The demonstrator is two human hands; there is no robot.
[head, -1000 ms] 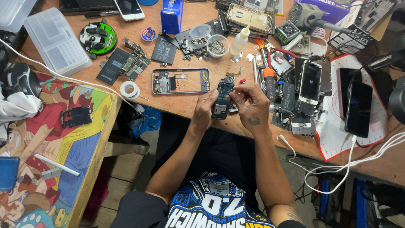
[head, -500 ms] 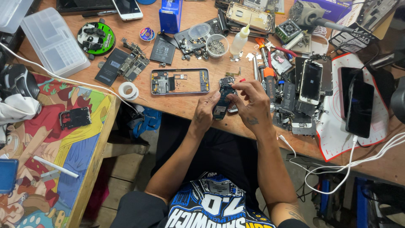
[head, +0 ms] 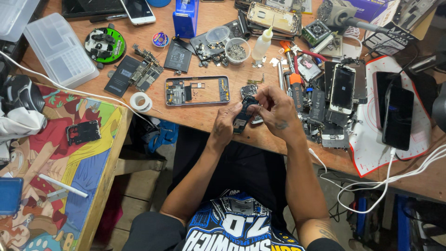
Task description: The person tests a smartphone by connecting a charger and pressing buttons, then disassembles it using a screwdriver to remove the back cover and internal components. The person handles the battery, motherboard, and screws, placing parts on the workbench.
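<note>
Both hands clamp one small dark circuit board [head: 242, 116]: left hand [head: 226, 124] beneath, right hand [head: 277, 110] above, near the phone frame [head: 197, 90] on the surface [head: 195, 111].

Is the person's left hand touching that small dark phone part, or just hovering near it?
Touching. The head view shows the left hand with its fingers closed on the small dark phone part.

Place: a phone repair workshop.
Bench: a wooden worktop [head: 195, 116] is crowded with parts.
Phones: a stripped phone frame [head: 197, 90] and opened handsets [head: 343, 88] are laid out.
Supplies: a screw cup [head: 236, 50], glue bottle [head: 261, 44], tape roll [head: 140, 102] and parts box [head: 60, 50] are seen.
Cables: white leads [head: 395, 181] are trailed over the edge.
</note>
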